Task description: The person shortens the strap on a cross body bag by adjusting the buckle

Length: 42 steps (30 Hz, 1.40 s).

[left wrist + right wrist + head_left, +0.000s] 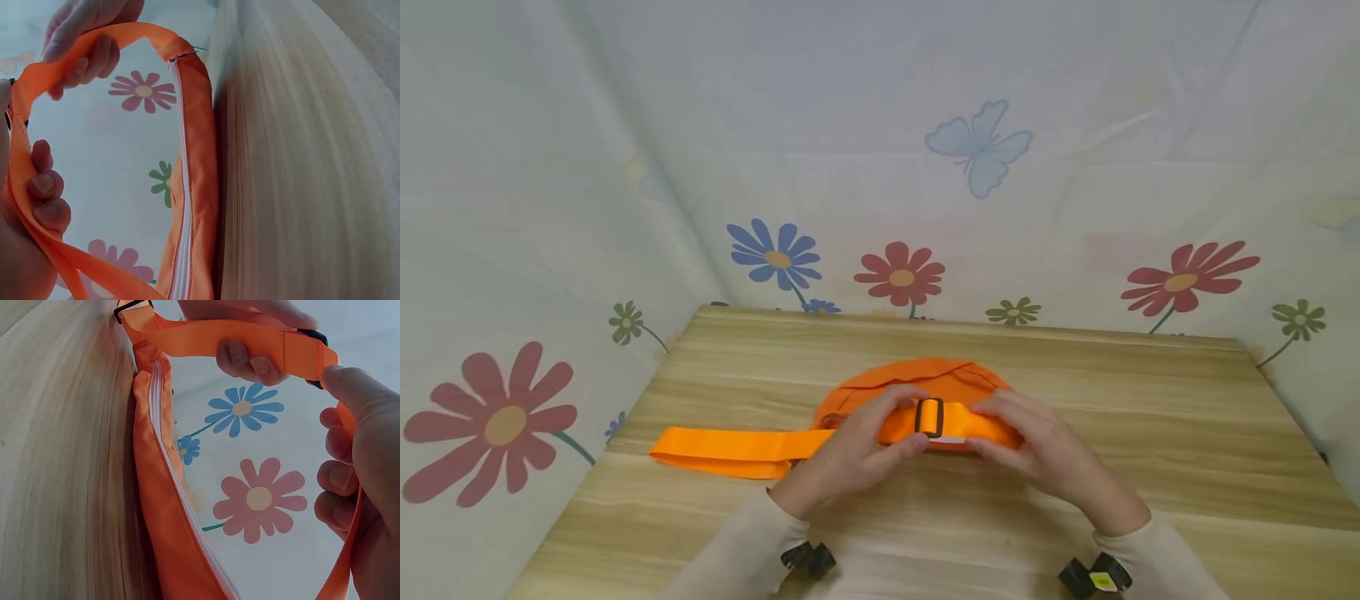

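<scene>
An orange waist bag (917, 375) lies on the table, its white zipper (156, 412) showing in both wrist views. The orange strap (722, 446) is raised in an arch over the bag, and its slack loop lies off to the left. On the raised stretch sits a black slider buckle (939, 419). Just left of that buckle, my left hand (857, 450) pinches the strap between thumb and fingers. To the right of it my right hand (1045, 437) grips the strap the same way, fingers curled under the webbing. A second black buckle (130, 309) shows at the bag's end.
The wood-grain table (1150, 417) extends around the bag. Behind and to the left hangs a pale cloth wall (850, 125) printed with flowers and a butterfly. Small black devices (808, 560) are strapped at both wrists.
</scene>
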Available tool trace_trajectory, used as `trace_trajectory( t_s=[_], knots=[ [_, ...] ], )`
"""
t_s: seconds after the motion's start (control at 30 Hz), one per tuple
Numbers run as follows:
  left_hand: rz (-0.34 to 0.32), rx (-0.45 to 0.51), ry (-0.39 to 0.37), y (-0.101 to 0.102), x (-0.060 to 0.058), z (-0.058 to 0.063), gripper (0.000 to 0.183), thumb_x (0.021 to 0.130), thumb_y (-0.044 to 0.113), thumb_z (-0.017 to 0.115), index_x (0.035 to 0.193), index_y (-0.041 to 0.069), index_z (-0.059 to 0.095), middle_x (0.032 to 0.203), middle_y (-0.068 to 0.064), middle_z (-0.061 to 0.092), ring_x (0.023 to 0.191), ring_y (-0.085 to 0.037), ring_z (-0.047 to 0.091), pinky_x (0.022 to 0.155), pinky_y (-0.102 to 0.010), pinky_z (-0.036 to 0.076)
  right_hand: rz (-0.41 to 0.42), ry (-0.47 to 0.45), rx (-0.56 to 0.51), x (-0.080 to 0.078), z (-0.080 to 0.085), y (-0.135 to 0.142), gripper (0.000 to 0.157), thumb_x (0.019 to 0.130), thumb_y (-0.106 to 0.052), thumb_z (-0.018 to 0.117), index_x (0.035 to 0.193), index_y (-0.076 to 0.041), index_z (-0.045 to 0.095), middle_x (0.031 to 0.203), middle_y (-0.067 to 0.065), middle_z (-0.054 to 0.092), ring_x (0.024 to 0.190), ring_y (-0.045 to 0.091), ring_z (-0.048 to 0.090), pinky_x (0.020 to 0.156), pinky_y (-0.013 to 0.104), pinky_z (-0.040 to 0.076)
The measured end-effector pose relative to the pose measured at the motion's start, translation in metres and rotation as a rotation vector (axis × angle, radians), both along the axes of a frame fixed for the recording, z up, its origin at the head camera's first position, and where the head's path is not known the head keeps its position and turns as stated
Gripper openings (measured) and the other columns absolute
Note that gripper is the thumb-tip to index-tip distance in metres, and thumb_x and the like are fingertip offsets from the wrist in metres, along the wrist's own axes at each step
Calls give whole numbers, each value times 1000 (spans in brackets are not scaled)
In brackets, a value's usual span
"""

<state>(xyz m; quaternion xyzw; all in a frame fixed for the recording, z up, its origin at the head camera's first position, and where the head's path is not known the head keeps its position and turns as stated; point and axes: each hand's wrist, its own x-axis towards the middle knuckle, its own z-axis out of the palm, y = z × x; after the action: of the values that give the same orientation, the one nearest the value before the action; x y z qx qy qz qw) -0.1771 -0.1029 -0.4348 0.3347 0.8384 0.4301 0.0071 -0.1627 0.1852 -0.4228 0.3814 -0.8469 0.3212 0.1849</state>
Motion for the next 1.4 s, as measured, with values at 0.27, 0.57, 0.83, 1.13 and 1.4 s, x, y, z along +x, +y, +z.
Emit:
trace_trajectory(
  t_s=[0.27,0.57,0.83,1.13,1.4],
  knots=[
    [-11,42,-46,1,-2,-1,50,107,42,66,150,23,48,145,-2,63,133,-24,61,120,-55,48,43,32,-13,-3,1,-4,29,100,-30,80,122,-13,74,109,-5,74,93,10,65,85,26,59],
    [-19,39,-99,7,-2,1,49,103,43,73,144,26,53,134,6,67,121,-14,62,116,-45,51,66,30,16,-2,2,-14,33,93,-24,87,123,-14,76,114,-3,74,98,11,66,84,30,62],
    [29,-20,-106,7,3,-1,48,102,45,73,144,26,59,145,8,65,132,-16,61,121,-52,48,7,6,78,3,-1,-14,47,88,-26,92,129,-12,74,115,-3,74,97,10,66,84,29,63],
    [104,26,-106,-1,2,-1,49,102,41,73,145,23,58,139,1,67,125,-23,62,116,-57,49,-85,33,80,4,-2,2,45,87,-24,92,128,-16,75,114,-6,73,98,9,67,88,39,66],
    [56,83,-82,0,0,-2,43,104,37,71,143,27,56,133,2,69,120,-20,63,113,-50,51,-62,50,72,3,-2,3,45,83,-14,93,124,-12,75,116,-2,76,103,16,73,91,46,66]
  ],
)
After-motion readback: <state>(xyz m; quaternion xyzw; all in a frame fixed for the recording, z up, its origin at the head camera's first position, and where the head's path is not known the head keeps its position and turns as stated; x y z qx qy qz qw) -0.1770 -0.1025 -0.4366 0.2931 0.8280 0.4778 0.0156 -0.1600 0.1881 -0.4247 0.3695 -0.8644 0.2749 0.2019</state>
